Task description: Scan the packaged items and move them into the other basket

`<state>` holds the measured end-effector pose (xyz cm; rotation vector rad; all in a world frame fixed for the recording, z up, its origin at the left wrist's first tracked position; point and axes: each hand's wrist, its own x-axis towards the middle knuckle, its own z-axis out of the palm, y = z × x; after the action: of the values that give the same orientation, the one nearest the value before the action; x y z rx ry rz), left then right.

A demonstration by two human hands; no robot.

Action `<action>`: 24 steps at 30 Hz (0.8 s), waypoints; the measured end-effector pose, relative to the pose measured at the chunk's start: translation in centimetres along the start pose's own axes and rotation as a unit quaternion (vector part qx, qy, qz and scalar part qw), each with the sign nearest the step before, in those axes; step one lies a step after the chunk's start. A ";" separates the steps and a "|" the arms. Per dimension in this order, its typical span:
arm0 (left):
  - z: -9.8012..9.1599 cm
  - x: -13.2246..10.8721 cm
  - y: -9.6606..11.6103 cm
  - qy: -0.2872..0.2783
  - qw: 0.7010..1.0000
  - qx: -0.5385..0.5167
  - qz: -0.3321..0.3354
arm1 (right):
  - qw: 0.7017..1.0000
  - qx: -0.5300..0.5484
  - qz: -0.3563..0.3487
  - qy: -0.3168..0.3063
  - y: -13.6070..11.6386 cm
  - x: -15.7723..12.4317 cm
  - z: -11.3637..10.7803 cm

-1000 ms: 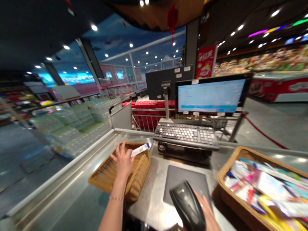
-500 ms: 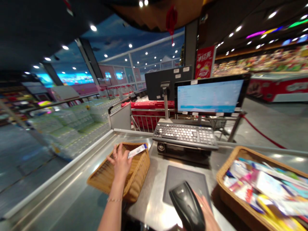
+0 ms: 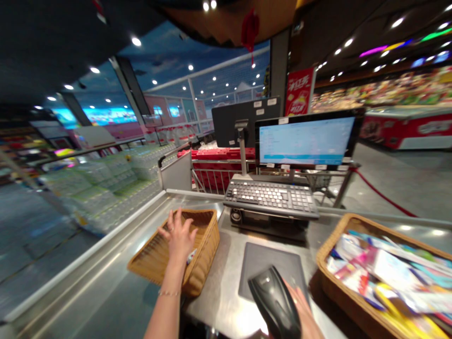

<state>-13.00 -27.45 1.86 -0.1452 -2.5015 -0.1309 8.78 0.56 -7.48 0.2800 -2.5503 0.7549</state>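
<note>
My left hand (image 3: 180, 235) hovers over a wicker basket (image 3: 206, 249) on the steel counter, fingers spread and empty. Just under the palm, a small white and blue packet (image 3: 191, 256) lies inside the basket, mostly hidden by the hand. My right hand (image 3: 303, 315) is closed round a black handheld barcode scanner (image 3: 275, 303) at the bottom of the view, above a dark mat (image 3: 271, 270).
A second wicker basket (image 3: 326, 256) at right holds several colourful packets. Behind the mat stand a keyboard (image 3: 270, 197), a lit monitor (image 3: 305, 141) and a customer display. The steel counter (image 3: 106, 282) runs off to the left; red shopping baskets sit behind a rail.
My left hand has let go of the white and blue packet, which dropped into the left basket. The fingers have spread. The right hand and scanner have hardly moved.
</note>
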 end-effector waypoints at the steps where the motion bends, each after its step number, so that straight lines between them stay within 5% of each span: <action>1: 0.0 0.0 0.2 -0.001 1.000 -0.003 0.003 | 1.000 -0.003 0.010 0.004 0.0 0.0 0.0; 8: -0.1 0.1 2.4 -0.001 0.999 -0.030 0.031 | 0.999 -0.020 -0.024 0.005 0.2 0.0 -0.2; 15: 0.3 0.5 4.8 0.006 0.997 -0.043 0.059 | 0.998 -0.013 0.061 0.016 -2.2 0.6 -1.0; 24: 0.3 0.5 7.8 -0.010 0.994 -0.062 0.090 | 0.998 0.021 0.056 0.029 -2.4 0.5 -2.8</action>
<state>-12.51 -19.63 2.44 -0.4240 -2.4865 -0.2117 10.18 0.12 -4.08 0.1279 -2.5142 0.8474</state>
